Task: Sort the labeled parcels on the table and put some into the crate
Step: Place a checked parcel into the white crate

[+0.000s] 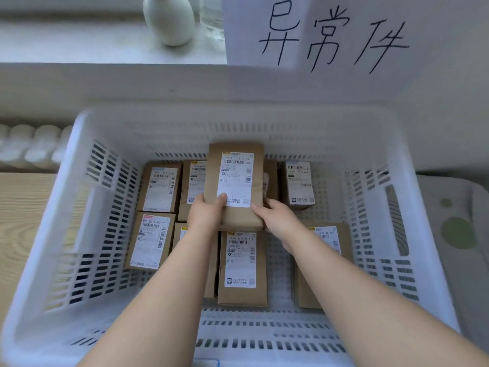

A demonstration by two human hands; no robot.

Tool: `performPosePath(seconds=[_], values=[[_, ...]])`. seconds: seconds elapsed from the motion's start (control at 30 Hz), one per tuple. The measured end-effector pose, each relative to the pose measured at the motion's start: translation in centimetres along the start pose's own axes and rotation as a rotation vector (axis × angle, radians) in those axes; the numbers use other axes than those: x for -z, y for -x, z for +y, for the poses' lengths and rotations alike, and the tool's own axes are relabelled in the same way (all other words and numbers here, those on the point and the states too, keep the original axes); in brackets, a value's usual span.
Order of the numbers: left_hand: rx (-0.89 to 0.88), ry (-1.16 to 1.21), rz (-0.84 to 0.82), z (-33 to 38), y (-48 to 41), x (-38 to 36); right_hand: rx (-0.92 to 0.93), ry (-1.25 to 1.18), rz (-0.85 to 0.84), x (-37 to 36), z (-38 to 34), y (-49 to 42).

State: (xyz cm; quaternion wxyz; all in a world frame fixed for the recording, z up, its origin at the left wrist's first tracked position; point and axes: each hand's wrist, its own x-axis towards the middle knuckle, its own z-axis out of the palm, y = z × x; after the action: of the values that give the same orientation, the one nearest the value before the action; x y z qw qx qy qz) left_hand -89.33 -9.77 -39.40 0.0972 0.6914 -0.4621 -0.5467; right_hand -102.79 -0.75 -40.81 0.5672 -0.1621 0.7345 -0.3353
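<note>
Head view | I see several other parcels (240, 263) lying flat in the crate (370, 128); more may wait outside it | left grip (205, 213) and right grip (275, 218) both pinch the near end of the held parcel (234, 181), above the crate's middle | its long side points to the crate's far wall, label up

Both hands (205, 215) (276, 217) gripping parcel (234, 181) over crate (79, 168)
</note>
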Motion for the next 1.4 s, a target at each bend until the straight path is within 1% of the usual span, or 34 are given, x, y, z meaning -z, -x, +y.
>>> performPosePath(seconds=[0.13,0.2,0.27,0.33,0.4,0.43,0.47,0.5,0.6,0.67,0.73,0.87,0.97,1.1,1.23,1.4], values=[[-0.037,-0.033,0.025,0.3,-0.3,0.4,0.001,-0.010,0.007,0.0,-0.4,-0.4],[-0.082,-0.110,0.069,0.8,-0.1,0.4,-0.011,-0.018,0.046,0.4,-0.6,-0.1],[-0.153,-0.233,0.143,1.4,0.5,0.1,-0.007,-0.013,0.121,1.4,-0.5,0.0],[-0.305,-0.344,0.231,2.4,1.6,-0.7,-0.005,-0.015,0.193,2.7,-0.5,0.0],[-0.527,-0.391,0.259,3.8,2.7,-2.1,-0.005,-0.018,0.271,4.4,-0.3,-0.5],[-0.613,-0.392,0.232,4.4,3.1,-3.1,-0.007,-0.018,0.307,5.3,-0.2,-0.7],[-0.660,-0.380,0.175,5.1,3.3,-4.5,-0.010,-0.017,0.333,6.5,-0.1,-1.1],[-0.665,-0.359,0.097,5.7,3.6,-5.6,-0.012,-0.020,0.347,7.2,-0.1,-1.5],[-0.564,-0.310,-0.160,6.3,3.3,-10.1,-0.045,-0.038,0.366,9.8,0.4,-2.8],[-0.394,-0.257,-0.280,5.6,2.5,-12.5,-0.075,-0.036,0.361,11.1,0.8,-3.5],[-0.226,-0.176,-0.328,4.7,1.1,-14.4,-0.113,-0.031,0.343,12.3,1.2,-4.7],[-0.062,-0.113,-0.299,3.4,-1.3,-16.0,-0.165,-0.091,0.282,12.8,1.9,-6.5],[-0.034,-0.116,-0.336,2.7,-2.3,-17.3,-0.176,-0.142,0.215,12.3,2.4,-7.8],[-0.036,-0.121,-0.359,2.6,-2.6,-18.3,-0.152,-0.144,0.205,11.8,2.8,-8.8],[-0.067,-0.065,-0.304,2.9,-1.9,-17.9,-0.085,-0.077,0.272,12.2,2.4,-8.1],[-0.109,-0.020,-0.264,3.6,0.5,-16.5,-0.034,-0.131,0.364,12.6,1.3,-5.4]])
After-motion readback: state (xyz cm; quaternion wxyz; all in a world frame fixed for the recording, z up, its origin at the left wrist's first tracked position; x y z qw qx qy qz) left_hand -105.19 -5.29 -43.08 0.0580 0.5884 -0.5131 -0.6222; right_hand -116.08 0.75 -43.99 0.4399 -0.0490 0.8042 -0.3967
